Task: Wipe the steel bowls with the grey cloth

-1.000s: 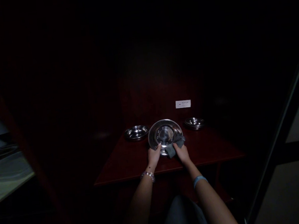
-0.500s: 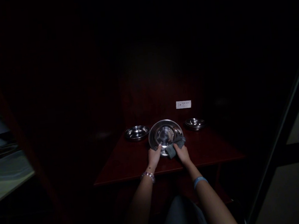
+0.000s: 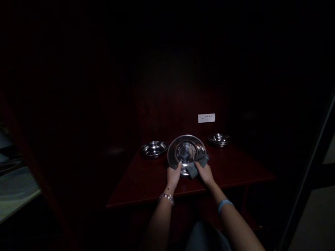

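Note:
A round, shiny metal basin [image 3: 185,149] is tilted up toward me above the dark red table [image 3: 138,186]. My left hand [image 3: 173,176] grips its lower left rim, thumb on the inner side. At the lower right rim, my right hand [image 3: 205,172] is closed on a grey-green cloth [image 3: 192,170], which lies against the metal. The fingers behind the basin are hidden. Left of it, another metal basin [image 3: 154,149] rests on the table. Several smaller metal dishes, seemingly stacked [image 3: 219,140], sit at the back right.
A white socket panel [image 3: 206,118] is on the dark red wall behind the table. At the far left stands a pale surface [image 3: 11,206] with a clear tray. A dark frame edge [image 3: 313,142] slants along the right side.
The view has shifted very slightly. Both hands keep the same hold on the basin and the cloth, with no clear movement otherwise.

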Demonstrator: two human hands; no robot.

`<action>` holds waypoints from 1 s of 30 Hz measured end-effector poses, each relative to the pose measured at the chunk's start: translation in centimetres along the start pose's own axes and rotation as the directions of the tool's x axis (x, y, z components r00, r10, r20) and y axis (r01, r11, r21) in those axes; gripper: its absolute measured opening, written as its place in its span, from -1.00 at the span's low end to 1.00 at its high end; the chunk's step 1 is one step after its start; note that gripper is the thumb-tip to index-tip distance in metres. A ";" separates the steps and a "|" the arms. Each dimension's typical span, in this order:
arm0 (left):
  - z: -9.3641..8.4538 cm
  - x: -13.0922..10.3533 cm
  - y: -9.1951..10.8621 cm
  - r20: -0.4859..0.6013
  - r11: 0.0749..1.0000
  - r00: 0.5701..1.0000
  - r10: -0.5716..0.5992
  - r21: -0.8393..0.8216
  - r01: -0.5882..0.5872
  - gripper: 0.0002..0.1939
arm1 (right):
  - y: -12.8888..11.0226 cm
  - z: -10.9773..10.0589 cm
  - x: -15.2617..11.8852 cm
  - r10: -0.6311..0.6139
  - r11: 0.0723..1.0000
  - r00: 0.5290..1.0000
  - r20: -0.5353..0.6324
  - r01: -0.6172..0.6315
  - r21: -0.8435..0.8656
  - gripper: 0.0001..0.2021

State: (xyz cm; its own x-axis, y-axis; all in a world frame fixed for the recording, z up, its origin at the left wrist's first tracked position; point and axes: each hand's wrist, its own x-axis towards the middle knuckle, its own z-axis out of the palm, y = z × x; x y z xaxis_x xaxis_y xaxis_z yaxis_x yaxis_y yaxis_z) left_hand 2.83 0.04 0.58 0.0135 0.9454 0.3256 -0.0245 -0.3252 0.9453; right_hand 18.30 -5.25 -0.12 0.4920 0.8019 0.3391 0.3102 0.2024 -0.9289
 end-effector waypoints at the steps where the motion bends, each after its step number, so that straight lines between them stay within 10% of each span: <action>1: 0.0 0.0 0.0 -0.001 1.000 1.000 0.004 -0.003 -0.004 -0.69 | 0.0 0.0 0.0 0.005 1.000 1.000 0.000 -0.005 0.004 -0.60; 30: 0.0 -0.2 0.5 -0.001 1.000 1.000 -0.007 -0.016 0.007 -0.70 | -0.3 0.0 -0.1 0.008 1.000 1.000 0.000 -0.008 -0.021 -0.61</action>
State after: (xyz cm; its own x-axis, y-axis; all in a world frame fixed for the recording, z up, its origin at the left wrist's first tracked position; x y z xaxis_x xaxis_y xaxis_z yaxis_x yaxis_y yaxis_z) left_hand 2.77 -0.35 0.97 0.0127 0.9476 0.3192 -0.0405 -0.3185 0.9471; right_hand 18.10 -5.39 0.14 0.4943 0.8035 0.3318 0.3237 0.1841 -0.9281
